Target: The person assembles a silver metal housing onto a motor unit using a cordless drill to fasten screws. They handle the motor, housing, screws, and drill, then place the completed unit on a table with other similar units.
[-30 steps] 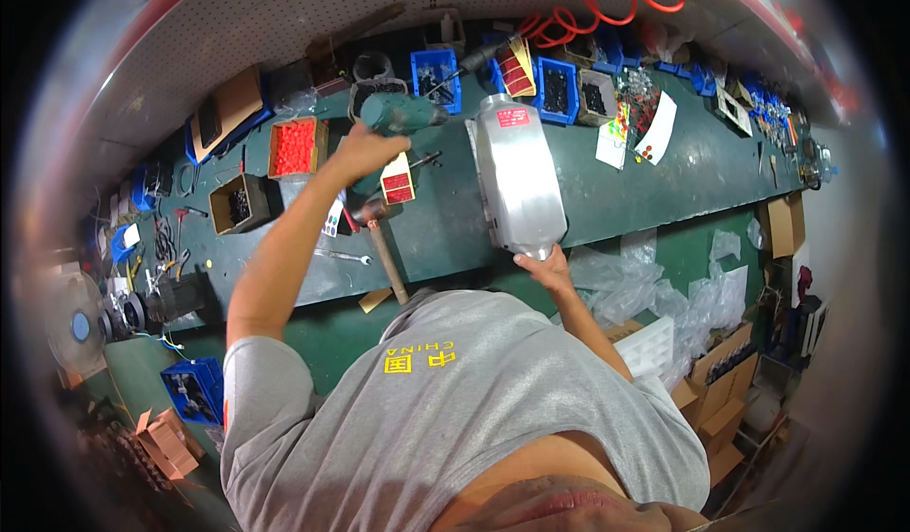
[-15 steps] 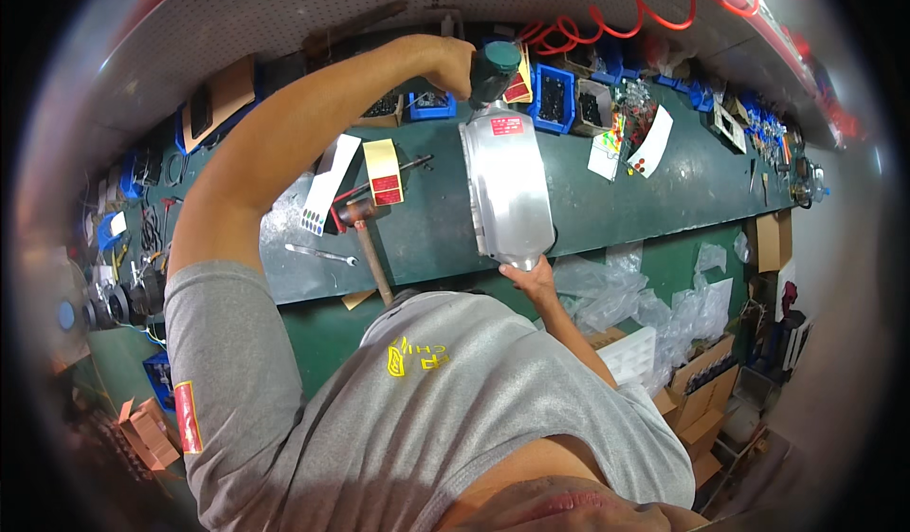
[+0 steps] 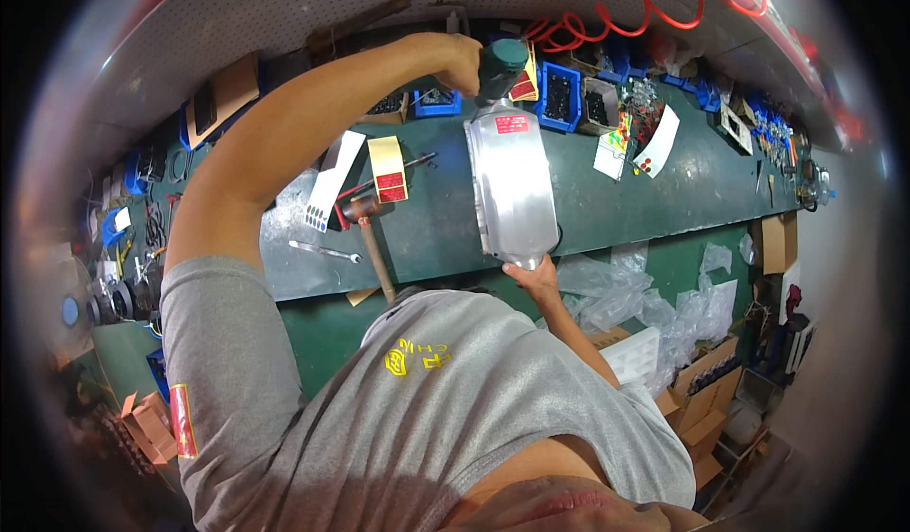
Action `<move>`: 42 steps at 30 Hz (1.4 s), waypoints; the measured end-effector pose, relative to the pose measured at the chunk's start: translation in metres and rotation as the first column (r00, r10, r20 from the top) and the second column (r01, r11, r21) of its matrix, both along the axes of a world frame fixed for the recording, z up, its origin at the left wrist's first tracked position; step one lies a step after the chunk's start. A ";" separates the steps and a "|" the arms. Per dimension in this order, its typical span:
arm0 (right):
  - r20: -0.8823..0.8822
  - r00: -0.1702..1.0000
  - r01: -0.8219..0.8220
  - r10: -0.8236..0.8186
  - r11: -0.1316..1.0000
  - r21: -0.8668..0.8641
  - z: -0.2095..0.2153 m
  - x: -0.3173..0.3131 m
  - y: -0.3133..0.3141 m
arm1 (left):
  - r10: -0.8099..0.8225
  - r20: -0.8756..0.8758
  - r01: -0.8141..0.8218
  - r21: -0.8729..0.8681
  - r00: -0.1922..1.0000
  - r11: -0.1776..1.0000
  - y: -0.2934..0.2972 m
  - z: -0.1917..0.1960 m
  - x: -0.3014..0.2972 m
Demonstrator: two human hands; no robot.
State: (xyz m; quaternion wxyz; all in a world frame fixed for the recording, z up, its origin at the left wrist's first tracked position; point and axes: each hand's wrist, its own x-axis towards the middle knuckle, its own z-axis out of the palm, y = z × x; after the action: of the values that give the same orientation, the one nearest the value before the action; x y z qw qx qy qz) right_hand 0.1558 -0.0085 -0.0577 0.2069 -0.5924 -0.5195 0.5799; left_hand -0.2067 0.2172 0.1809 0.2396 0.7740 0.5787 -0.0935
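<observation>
A silver metal housing (image 3: 517, 186) with a red label stands lengthwise across the bench at centre. My left hand (image 3: 463, 63) reaches to its far end, closed on a dark power tool with a round green end (image 3: 504, 69), which looks like a cordless driver. The tool's tip is hidden from above, where it meets the housing's far neck. At the near end, by the bench edge, my right hand (image 3: 534, 278) grips the housing's narrow neck, thumb showing and the other fingers partly hidden.
Left of the housing lie a mallet (image 3: 372, 238), an open-ended wrench (image 3: 325, 251) and a yellow label sheet (image 3: 388, 169). Blue parts bins (image 3: 559, 96) line the back. A red coiled hose (image 3: 607, 25) hangs above. Plastic wrap (image 3: 607, 290) bunches below the bench's right front.
The whole view has shifted slightly to the right. Both hands, the power tool and the housing keep nearly the same places relative to one another.
</observation>
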 end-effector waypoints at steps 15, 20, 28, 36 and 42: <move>0.085 0.994 0.081 -0.069 0.984 -0.157 0.000 -0.001 -0.005 | 0.081 0.021 -0.079 -0.078 0.996 0.994 0.015 0.004 -0.014; 0.117 0.991 0.081 -0.062 0.981 -0.174 -0.016 0.005 -0.004 | 0.166 0.135 -0.196 0.253 0.977 0.947 -0.008 0.010 -0.048; 0.069 0.996 0.063 -0.049 0.977 -0.206 0.007 -0.002 -0.006 | 0.056 0.771 -0.663 0.506 0.635 0.552 -0.232 -0.114 -0.069; -0.030 0.926 0.373 -0.376 0.925 -0.077 -0.011 0.056 0.009 | 0.782 0.621 -0.965 0.227 0.043 -0.127 -0.415 -0.274 -0.067; 0.015 0.964 0.257 -0.266 0.942 0.216 0.006 0.039 0.138 | 0.940 0.294 -0.928 0.369 0.171 0.053 -0.419 -0.312 -0.089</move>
State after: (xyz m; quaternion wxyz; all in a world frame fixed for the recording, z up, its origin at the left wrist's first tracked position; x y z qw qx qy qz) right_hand 0.1946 0.1299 -0.0515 0.3326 -0.6432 -0.4996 0.4756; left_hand -0.2959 -0.2019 -0.1307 0.0385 0.2462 0.9438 0.2171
